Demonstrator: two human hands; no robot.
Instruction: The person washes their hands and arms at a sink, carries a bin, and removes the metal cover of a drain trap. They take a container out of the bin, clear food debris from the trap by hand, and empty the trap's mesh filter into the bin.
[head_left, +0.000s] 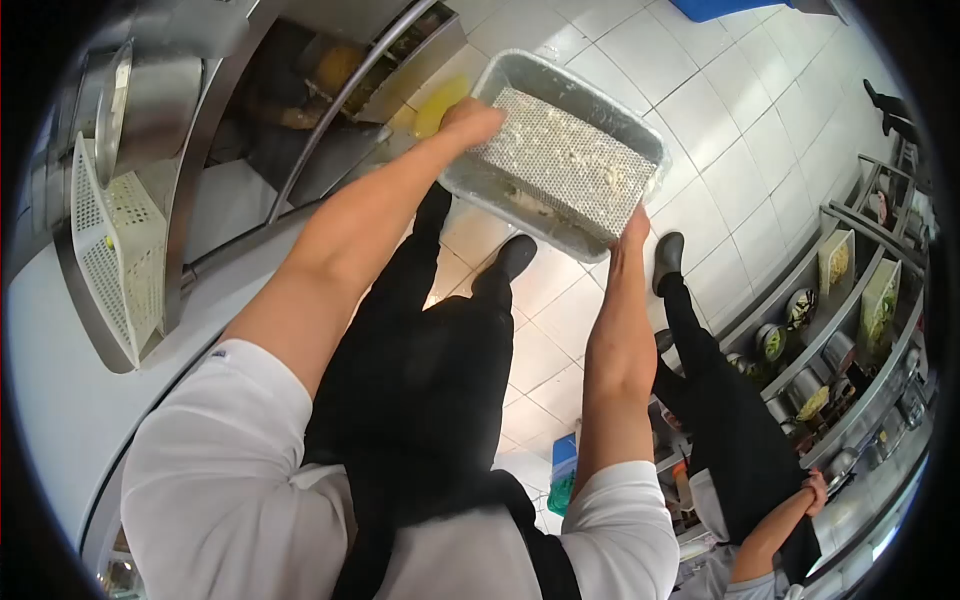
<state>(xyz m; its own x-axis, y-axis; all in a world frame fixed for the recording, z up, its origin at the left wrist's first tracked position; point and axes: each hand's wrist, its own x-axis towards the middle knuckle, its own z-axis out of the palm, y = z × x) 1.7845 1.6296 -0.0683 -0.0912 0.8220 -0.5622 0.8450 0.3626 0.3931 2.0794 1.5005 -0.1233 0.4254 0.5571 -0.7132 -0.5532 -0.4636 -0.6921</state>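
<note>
In the head view, a rectangular perforated metal tray (570, 155) is held between my two hands, with pale crumbs stuck on its surface. My left hand (474, 123) is closed on its left end. At the lower right corner, my right hand (634, 230) grips the other end, its fingers partly hidden. Beneath the tray is a deep grey tub (520, 208) with pale residue on its walls and bottom. The tray lies at a slant over the tub's opening. Whether it touches the rim I cannot tell.
On the left counter (60, 420) stands a white perforated basket (115, 250). A yellow object (440, 100) is behind my left hand. A co-worker in black trousers (745, 440) stands at the right by shelves with food containers (835, 262). White tiles (690, 130) cover the floor.
</note>
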